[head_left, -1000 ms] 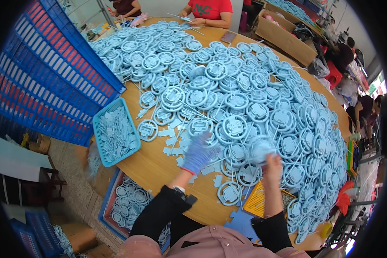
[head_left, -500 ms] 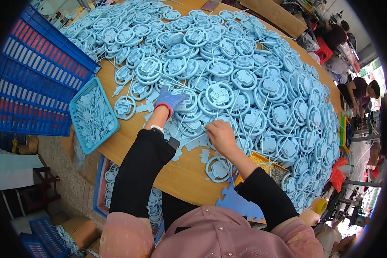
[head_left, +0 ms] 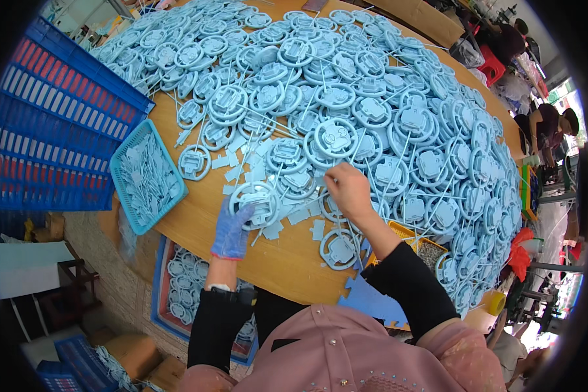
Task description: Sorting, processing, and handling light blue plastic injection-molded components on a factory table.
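My left hand (head_left: 232, 230), in a blue glove, grips a pale blue ring-shaped plastic part (head_left: 255, 201) near the front edge of the round wooden table (head_left: 287, 261). My bare right hand (head_left: 348, 190) rests with its fingers closed on another ring part with thin sprue sticks at the edge of a large heap of the same pale blue ring parts (head_left: 346, 98). Small flat blue offcuts (head_left: 304, 215) lie scattered between my hands.
A light blue basket (head_left: 147, 175) holding small blue pieces sits at the table's left edge. Stacked blue crates (head_left: 52, 124) stand at left. A tray of ring parts (head_left: 183, 287) lies on the floor below. A yellow box (head_left: 424, 243) sits at right. Other people sit at far right.
My left hand pulled back toward the table's front edge and took hold of a ring part. My right hand moved up to the edge of the heap.
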`<state>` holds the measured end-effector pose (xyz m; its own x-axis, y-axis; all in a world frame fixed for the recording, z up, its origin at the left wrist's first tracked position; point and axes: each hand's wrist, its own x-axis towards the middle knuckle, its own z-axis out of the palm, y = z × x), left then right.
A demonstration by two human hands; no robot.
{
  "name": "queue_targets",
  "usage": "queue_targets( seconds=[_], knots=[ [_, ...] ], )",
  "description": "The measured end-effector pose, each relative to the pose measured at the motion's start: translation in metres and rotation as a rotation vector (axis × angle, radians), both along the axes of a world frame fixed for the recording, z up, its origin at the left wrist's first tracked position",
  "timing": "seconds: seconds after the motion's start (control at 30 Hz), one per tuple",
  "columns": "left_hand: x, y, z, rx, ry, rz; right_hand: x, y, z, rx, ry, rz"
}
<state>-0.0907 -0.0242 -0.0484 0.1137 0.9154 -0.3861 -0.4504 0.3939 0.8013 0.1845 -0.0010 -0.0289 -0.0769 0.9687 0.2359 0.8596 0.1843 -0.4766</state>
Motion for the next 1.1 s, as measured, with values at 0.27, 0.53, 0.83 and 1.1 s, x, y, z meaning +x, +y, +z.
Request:
queue_targets(
  seconds=[0.27, 0.53, 0.83, 1.1],
  knots=[
    [0.061, -0.021, 0.026, -0.054, -0.315, -0.021, -0.026, -0.046, 0.047, -0.082, 0.852, 0.036],
    [0.070, -0.022, 0.047, -0.002, -0.351, -0.208, -0.026, -0.061, 0.046, 0.279, 0.347, 0.264],
    [0.097, -0.024, 0.044, 0.173, 0.044, -0.273, -0.006, -0.077, 0.016, -0.669, 1.332, -0.162],
    [0.156, 0.012, 0.033, 0.146, 0.350, -0.451, 0.051, -0.094, 0.003, -0.373, 1.276, -0.452]
  ],
)
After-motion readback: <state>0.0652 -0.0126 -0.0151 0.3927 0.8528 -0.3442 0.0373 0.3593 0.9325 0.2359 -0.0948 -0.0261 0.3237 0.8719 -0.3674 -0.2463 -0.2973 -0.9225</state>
